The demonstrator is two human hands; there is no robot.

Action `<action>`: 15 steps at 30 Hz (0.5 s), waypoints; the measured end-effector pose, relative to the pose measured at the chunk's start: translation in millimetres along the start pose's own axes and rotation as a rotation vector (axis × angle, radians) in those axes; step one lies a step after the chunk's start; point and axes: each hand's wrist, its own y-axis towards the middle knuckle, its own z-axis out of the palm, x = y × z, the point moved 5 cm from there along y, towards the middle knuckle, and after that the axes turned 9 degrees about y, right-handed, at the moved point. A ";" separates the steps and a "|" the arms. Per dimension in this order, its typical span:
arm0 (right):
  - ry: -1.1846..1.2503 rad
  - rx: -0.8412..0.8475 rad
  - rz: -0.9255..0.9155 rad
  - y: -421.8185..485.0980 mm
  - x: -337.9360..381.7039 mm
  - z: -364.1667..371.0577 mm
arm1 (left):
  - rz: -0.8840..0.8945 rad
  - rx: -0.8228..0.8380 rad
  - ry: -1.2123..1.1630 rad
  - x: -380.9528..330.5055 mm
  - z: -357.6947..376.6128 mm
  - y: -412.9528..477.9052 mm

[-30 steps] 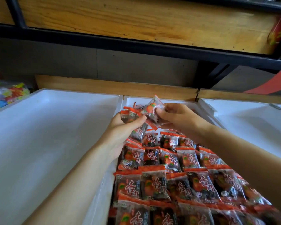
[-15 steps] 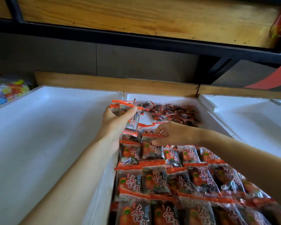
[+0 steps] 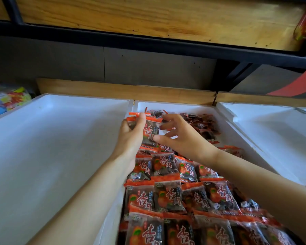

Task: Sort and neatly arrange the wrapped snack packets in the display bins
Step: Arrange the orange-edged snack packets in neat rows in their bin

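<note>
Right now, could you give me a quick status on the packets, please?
Stack held in left grip; right grip open beside it. Loose packets heaped at back of bin.

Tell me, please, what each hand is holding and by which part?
The left hand grips a small stack of packets by its left side, thumb over the orange top edge. The right hand holds nothing, fingers spread beside the stack.

Orange-dark snack packets (image 3: 168,197) in overlapping rows, middle white bin (image 3: 224,128)
</note>
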 end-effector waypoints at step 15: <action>0.206 -0.090 0.236 64.6 -25.1 -15.1 | 0.156 -0.292 -0.055 -24.0 -40.8 11.5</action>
